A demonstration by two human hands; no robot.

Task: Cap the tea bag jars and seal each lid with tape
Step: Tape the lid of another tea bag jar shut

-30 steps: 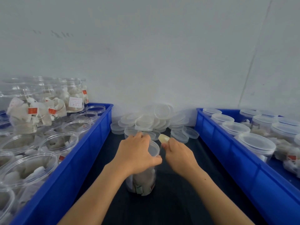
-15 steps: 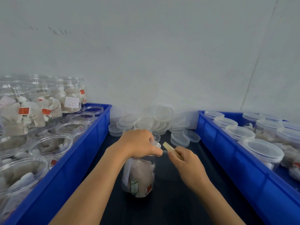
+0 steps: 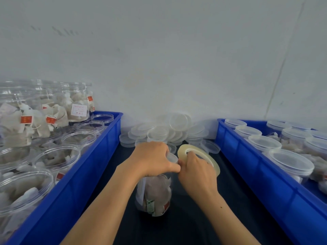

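Taping under way on the capped jar at the middle of the dark desk [image 3: 194, 227].

Crates flank the work: the blue one at nine o'clock [image 3: 85, 174] holds open jars of tea bags, the blue one at three o'clock [image 3: 256, 174] holds lidded ones, and loose lids [image 3: 164, 131] are heaped at twelve o'clock by the wall. The jar [image 3: 155, 195] stands upright between them, its lid [image 3: 172, 157] on. The left hand [image 3: 152, 160] curls its grip over lid and rim, steadying it. The right hand [image 3: 198, 172] pinches the tape roll [image 3: 200, 157], now drawn in against the lid edge where half a second back it stood a little off, its face turned toward me. I judge the tape end is being stuck down, so winding around the seam comes next.
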